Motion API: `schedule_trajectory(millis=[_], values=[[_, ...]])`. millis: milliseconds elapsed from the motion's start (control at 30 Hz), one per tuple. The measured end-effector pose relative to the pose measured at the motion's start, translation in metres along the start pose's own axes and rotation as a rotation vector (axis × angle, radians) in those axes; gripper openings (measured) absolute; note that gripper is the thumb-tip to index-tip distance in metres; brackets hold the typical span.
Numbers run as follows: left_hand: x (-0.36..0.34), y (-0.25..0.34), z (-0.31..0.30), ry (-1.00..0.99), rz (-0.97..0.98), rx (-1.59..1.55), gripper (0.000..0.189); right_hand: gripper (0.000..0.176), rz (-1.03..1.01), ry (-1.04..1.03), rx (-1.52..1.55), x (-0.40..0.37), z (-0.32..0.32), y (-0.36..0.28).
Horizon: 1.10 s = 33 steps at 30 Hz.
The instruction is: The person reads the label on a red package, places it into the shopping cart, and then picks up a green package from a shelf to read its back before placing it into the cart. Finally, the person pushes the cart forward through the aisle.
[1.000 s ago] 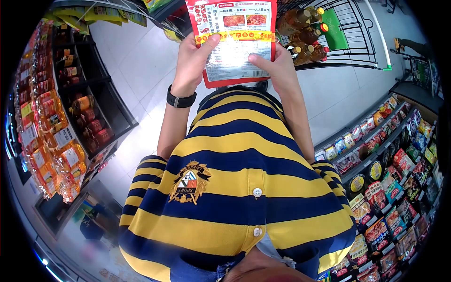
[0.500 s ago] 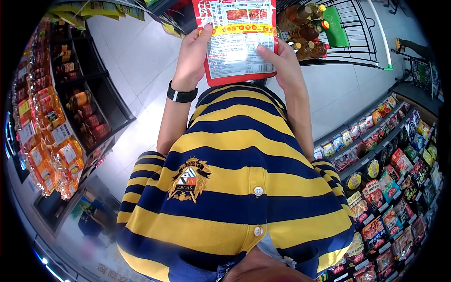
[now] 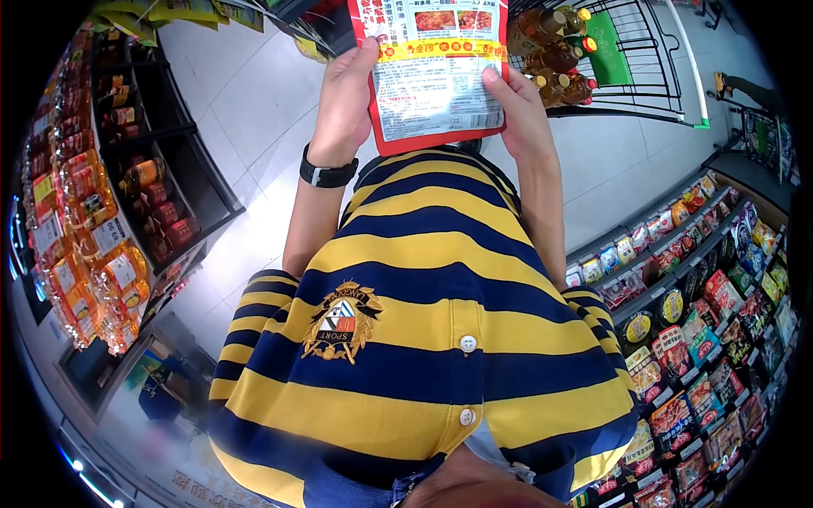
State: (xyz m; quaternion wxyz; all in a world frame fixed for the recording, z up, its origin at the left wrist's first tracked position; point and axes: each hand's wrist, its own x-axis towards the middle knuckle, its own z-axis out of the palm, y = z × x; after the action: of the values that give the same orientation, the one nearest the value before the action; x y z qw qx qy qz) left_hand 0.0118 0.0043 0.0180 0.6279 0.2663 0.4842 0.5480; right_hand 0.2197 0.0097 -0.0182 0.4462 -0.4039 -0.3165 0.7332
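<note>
A red-edged food packet with a white printed back, small food pictures and a yellow tape band is held up in front of my waist, its top cut off by the frame. My left hand grips its left edge, thumb on the printed face. On the opposite edge, my right hand pinches the packet with the thumb near the right border. The fingers of both hands are mostly hidden behind it. A black wristband is on my left wrist.
To the right of the packet stands a shopping cart with several oil-coloured bottles. Shelves of packaged goods line the right side. On the left are bottles and a dark shelf rack. A person's leg shows far right.
The packet has shifted and tilted slightly to the right. My right thumb has slid from the printed face out toward its right edge. My left hand keeps its grip.
</note>
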Motion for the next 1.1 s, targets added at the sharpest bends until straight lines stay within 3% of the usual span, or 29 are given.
schedule_trajectory(millis=[667,933,1000,1033,1100], values=[[-0.014,0.002,0.008,0.015,0.015,0.023,0.036,0.032,0.014,-0.020,0.087,-0.003,-0.004,0.007],[-0.014,-0.004,0.008,-0.009,0.020,0.023,0.040,0.038,-0.097,-0.038,-0.147,-0.010,0.000,0.000],[-0.013,-0.010,0.009,0.049,0.344,0.711,0.046,0.038,-0.154,0.007,-0.236,-0.011,0.004,-0.005],[-0.013,-0.013,0.009,0.047,0.346,0.710,0.046,0.037,-0.208,0.053,-0.324,-0.011,0.007,-0.007],[-0.012,-0.018,0.010,0.126,0.726,1.040,0.062,0.037,-0.302,0.105,-0.412,-0.010,0.010,-0.009]])
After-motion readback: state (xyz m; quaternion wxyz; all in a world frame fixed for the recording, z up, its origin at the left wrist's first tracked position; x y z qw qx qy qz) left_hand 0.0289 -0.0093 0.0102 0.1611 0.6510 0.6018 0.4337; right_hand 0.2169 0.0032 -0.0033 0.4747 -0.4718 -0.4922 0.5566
